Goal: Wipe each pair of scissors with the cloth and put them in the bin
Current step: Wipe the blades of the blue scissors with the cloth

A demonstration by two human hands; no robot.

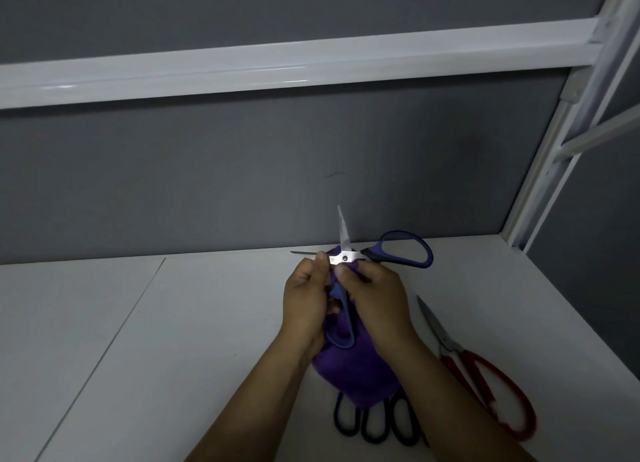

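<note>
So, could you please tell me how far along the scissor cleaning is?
Done: cannot tell; no bin is in view. In hand: the left hand and right hand hold the open blue scissors in the purple cloth, mid-wipe. Left: the red scissors and black-handled scissors lie on the table, then binning.

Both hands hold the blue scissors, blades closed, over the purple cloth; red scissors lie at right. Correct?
No: the head view shows the blue scissors with blades spread open. The left hand and right hand hold them over the purple cloth; red scissors lie at right.
</note>
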